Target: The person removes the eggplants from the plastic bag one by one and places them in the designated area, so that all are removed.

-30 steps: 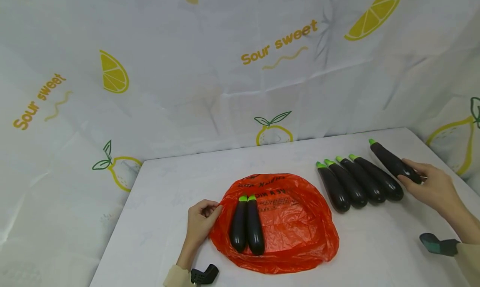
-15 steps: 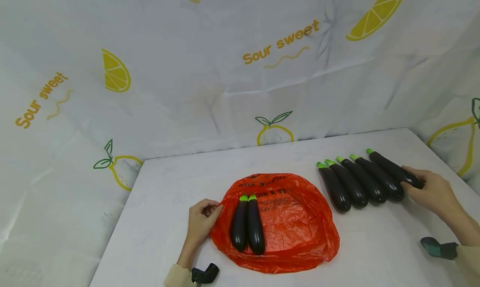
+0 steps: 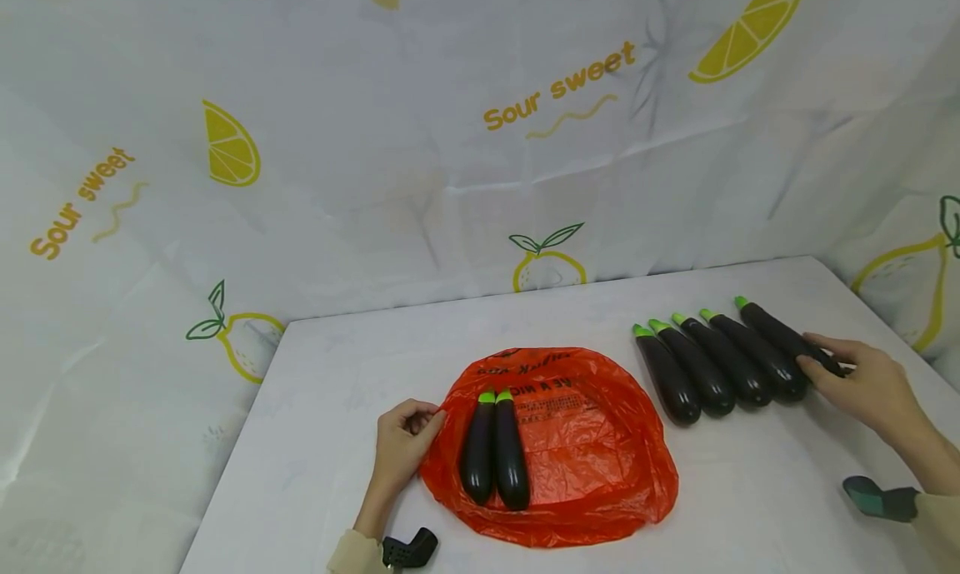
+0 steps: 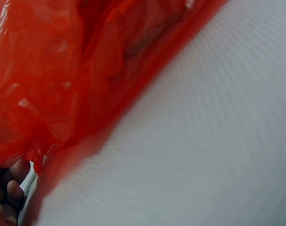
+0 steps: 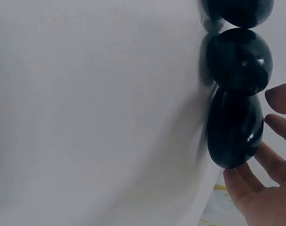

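Note:
In the head view my left hand (image 3: 405, 441) pinches the left edge of a red plastic bag (image 3: 592, 466). The bag is spread wide with its mouth up, and two eggplants (image 3: 510, 466) with bright green stem ends lie side by side in it. My right hand (image 3: 862, 382) is at the far right, thumb and fingers about the blunt lower end of an eggplant (image 3: 776, 328), the rightmost of a slanting row. In the right wrist view the fingertips (image 5: 232, 176) meet that rounded end, with the thumb at its other side. The left wrist view shows fingers (image 4: 16, 188) under crumpled bag film (image 4: 49, 84).
Several more eggplants (image 3: 697, 370) fill the row, stems toward the back, just right of the bag. Everything lies on a white table (image 3: 337, 366). Behind it hangs a white cloth (image 3: 360, 182) printed with lemons and lettering.
The right hand has lowered the rightmost eggplant onto the table, closing up to the row. Since then its thumb has shifted slightly. The left hand and the bag stay put.

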A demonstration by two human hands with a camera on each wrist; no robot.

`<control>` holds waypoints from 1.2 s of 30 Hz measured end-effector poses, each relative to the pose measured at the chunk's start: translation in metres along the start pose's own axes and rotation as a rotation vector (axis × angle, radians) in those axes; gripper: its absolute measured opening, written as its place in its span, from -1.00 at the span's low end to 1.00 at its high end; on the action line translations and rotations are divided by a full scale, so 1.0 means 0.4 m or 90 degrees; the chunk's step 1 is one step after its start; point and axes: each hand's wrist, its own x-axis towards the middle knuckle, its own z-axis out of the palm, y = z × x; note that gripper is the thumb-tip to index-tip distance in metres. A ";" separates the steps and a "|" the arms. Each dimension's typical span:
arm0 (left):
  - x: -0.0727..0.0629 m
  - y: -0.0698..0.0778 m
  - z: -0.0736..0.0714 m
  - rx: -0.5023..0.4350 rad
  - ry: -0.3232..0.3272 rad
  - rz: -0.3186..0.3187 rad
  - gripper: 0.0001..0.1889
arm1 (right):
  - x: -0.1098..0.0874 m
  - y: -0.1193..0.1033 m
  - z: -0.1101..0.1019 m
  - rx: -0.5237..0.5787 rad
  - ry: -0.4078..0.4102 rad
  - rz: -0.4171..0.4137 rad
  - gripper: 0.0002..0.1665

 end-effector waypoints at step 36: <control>0.000 -0.004 -0.001 -0.003 -0.004 0.006 -0.93 | -0.007 0.019 0.008 -0.022 -0.003 0.003 -0.38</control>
